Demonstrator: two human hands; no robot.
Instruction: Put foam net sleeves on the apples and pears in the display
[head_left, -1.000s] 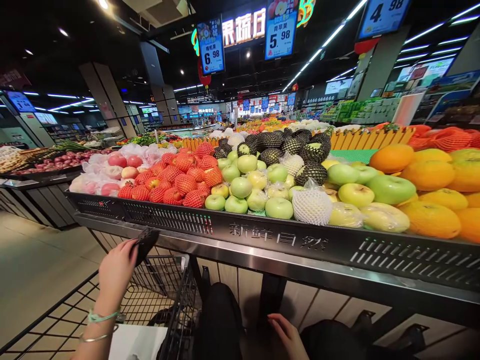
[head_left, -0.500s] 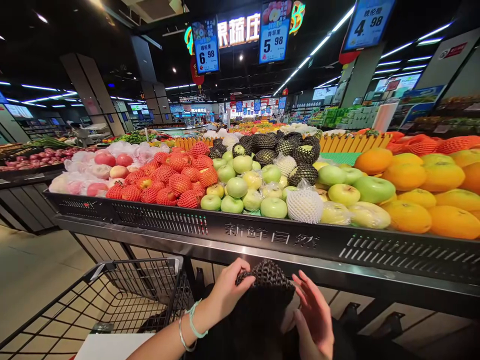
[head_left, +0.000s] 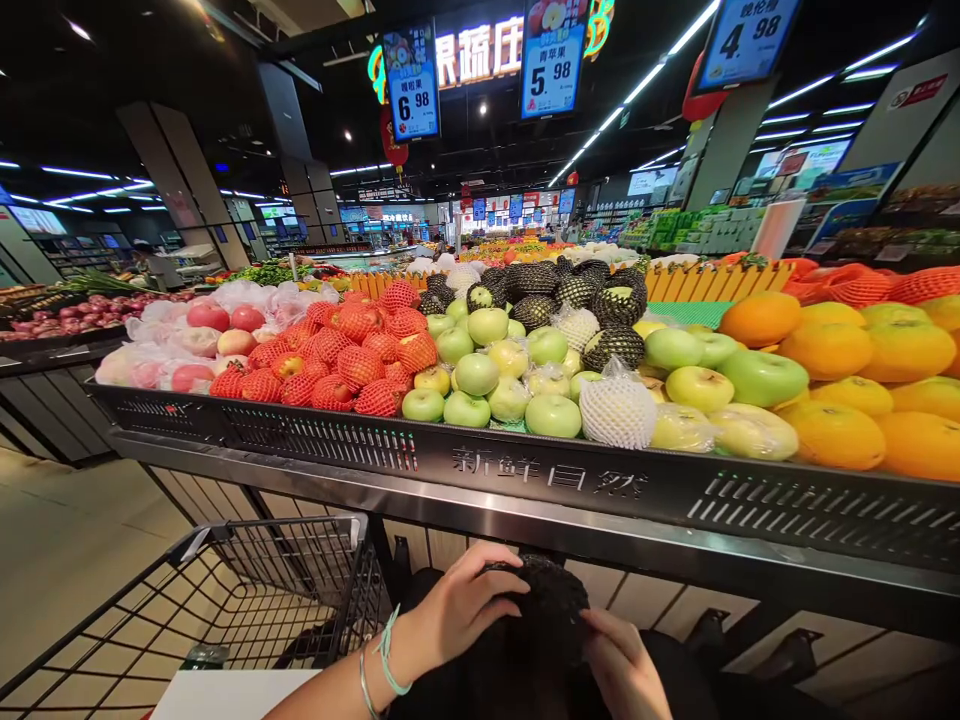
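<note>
Low in the frame, my left hand (head_left: 461, 605) and my right hand (head_left: 626, 665) are both closed on a black foam net sleeve (head_left: 547, 605). The sleeve bulges round between them; I cannot tell what is inside it. My left wrist wears a green band and a thin bangle. Just above my hands runs the dark front rail of the fruit stand (head_left: 540, 475). Green apples (head_left: 551, 415) lie nearest on the stand, with one in a white net (head_left: 619, 410).
A black wire shopping cart (head_left: 255, 590) stands at my lower left with a white sheet in it. The stand also holds red-netted fruit (head_left: 360, 365), pink apples (head_left: 206, 320), black-netted fruit (head_left: 611, 345) and oranges (head_left: 836, 435). Price signs (head_left: 551, 60) hang overhead. Tiled aisle lies to the left.
My left hand carried the black net from over the cart to the middle. My right hand came up to it. Both hands have since dropped a little and closed round the net.
</note>
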